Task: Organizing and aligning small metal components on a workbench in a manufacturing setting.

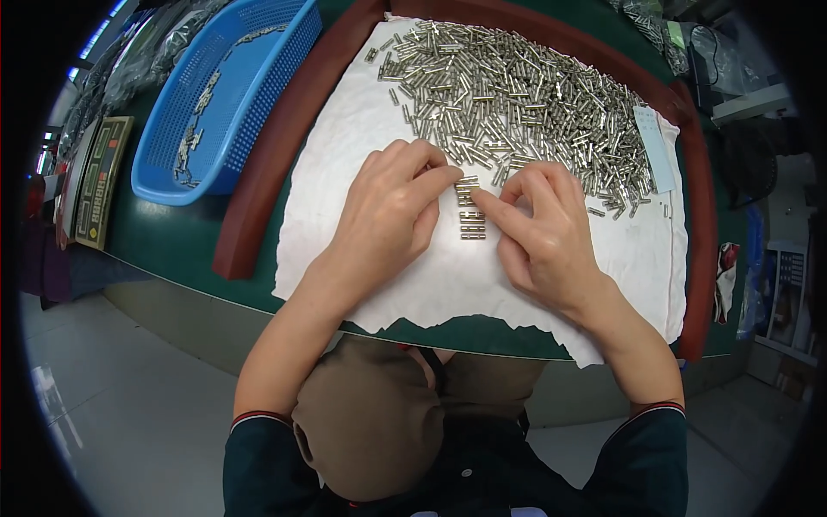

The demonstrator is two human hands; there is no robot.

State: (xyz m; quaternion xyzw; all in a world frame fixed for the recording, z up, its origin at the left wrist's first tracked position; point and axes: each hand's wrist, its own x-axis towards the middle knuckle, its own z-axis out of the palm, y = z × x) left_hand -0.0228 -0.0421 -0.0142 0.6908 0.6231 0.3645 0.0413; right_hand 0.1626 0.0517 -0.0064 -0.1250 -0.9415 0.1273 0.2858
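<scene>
A short column of small metal pins (472,226) lies side by side on a white cloth (345,181). From the left, my left hand (388,207) reaches the upper end of this column with its index fingertip, its thumb apart from that finger. My right hand (551,237) comes from the other side; its index fingertip touches the column and its thumb is spread away. Both hands hide some pins near the fingertips. Behind the hands spreads a large heap of similar loose silvery pins (525,95).
Reddish-brown raised bars (284,142) border the cloth on the green table (172,237). To the left stands a blue perforated basket (226,159) with some small metal parts inside. A pale blue paper slip (655,151) lies right of the heap. Plastic bags (155,56) sit at the far left.
</scene>
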